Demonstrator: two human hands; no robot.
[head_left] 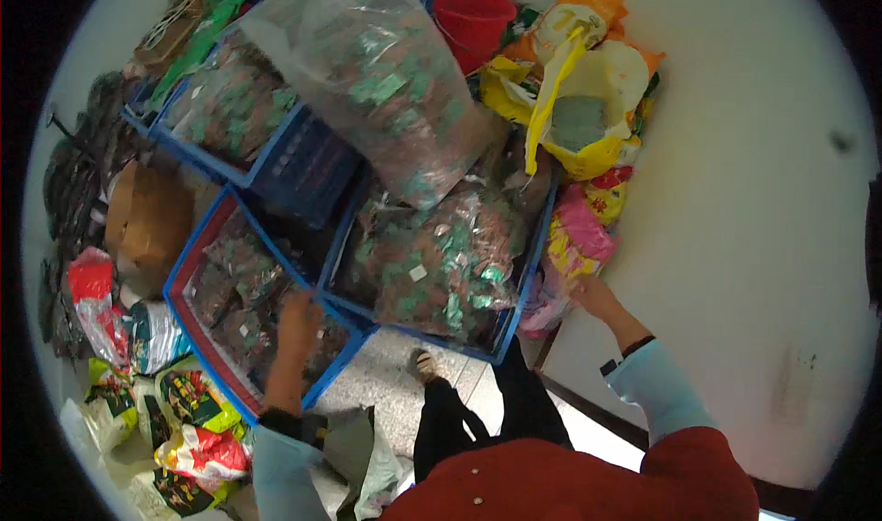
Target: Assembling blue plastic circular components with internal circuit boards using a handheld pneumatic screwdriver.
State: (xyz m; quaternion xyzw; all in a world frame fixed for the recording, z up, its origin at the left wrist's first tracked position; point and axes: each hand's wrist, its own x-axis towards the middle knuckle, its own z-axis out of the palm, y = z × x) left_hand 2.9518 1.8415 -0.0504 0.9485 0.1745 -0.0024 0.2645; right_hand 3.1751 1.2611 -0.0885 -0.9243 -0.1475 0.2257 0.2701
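Left hand (299, 328) is over the filled bags (237, 266) in the left blue crate (210, 356), right hand (595, 297) beside the pink bag (584, 231); I can't tell either grip, and a hard tug might tear plastic.

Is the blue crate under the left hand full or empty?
Not empty: see-through bags of brown and green pieces lie inside the blue crate, below the left hand. How deep they go, I can't tell.

Bounded at right by a pale wall (753, 199) with dark skirting (597, 415), floored in pale speckled tiles (363, 369)
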